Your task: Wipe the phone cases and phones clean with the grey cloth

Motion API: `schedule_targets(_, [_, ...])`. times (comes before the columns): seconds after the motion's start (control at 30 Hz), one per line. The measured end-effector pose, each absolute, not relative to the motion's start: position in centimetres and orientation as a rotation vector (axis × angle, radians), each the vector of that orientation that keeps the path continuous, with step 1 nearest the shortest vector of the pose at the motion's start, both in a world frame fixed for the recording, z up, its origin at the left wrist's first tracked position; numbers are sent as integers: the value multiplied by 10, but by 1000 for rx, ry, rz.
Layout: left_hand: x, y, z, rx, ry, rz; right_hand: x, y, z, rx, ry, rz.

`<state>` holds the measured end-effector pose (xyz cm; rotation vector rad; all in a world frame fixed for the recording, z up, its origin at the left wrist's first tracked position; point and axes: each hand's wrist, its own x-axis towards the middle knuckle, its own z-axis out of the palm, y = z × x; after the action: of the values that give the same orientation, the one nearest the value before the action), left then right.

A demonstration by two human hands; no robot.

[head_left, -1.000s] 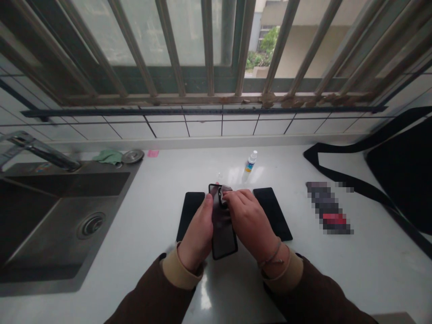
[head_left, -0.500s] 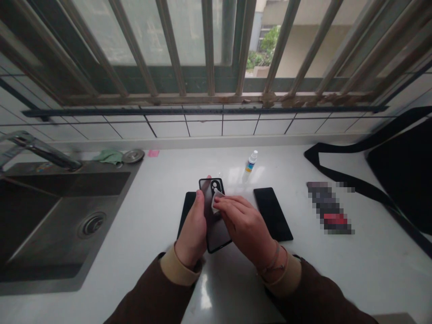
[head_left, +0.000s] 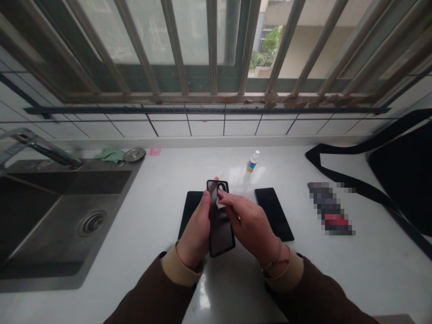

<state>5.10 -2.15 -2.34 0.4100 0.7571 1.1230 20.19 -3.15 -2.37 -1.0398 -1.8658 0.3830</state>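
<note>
My left hand (head_left: 195,229) grips a dark phone case (head_left: 221,229) from its left side, holding it upright above the white counter (head_left: 162,216). Fingers of my right hand (head_left: 251,222) pinch a small white wipe (head_left: 219,203) against the case near its camera cutout. A black phone (head_left: 189,211) lies flat under my left hand, partly hidden. A second black phone (head_left: 274,213) lies flat just right of my right hand. A small white dropper bottle (head_left: 252,162) stands behind them.
A steel sink (head_left: 57,216) with a tap (head_left: 40,146) fills the left. A green cloth (head_left: 110,155) and a round metal strainer (head_left: 134,154) sit at its back corner. A black bag with a strap (head_left: 398,171) lies at right, next to a blurred-out object (head_left: 330,209).
The case has shifted slightly in my left hand, first leftward and higher, then back toward centre. My right hand's fingers and the wipe moved over the upper part of the case.
</note>
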Motion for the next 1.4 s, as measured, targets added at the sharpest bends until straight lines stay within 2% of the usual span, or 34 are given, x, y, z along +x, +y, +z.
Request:
schedule_targets(0.13, [46,-17,-15,392,877,1141,200,-38,-19,-981,-1868,602])
schedule_targets(0.27, [41,-16,-11,555,957,1325,200,-43,-13,-982,-1524,920])
schedule_targets(0.37, [41,-14,-11,627,939,1372,202,-41,-11,-892,-1345,991])
schedule_targets(0.47, [43,-11,-13,641,921,1337,205,-36,-11,-876,-1426,921])
schedule_targets(0.67, [44,-8,-12,365,881,1404,206,-29,-19,-1119,-1543,722])
schedule_targets(0.8, [42,-10,-6,214,763,1177,202,-28,-24,-1137,-1599,793])
schedule_targets(0.9, [40,-11,-4,198,755,1111,205,-29,-24,-1235,-1492,786])
schedule_targets(1.0, [42,-14,-6,253,835,1044,212,-30,-20,-1348,-1271,562])
schedule_targets(1.13, [49,-22,-10,349,792,885,216,-31,-16,-1281,-1394,240])
schedule_targets(1.4, [52,-18,-6,208,691,1070,205,-28,-30,-986,-1988,247])
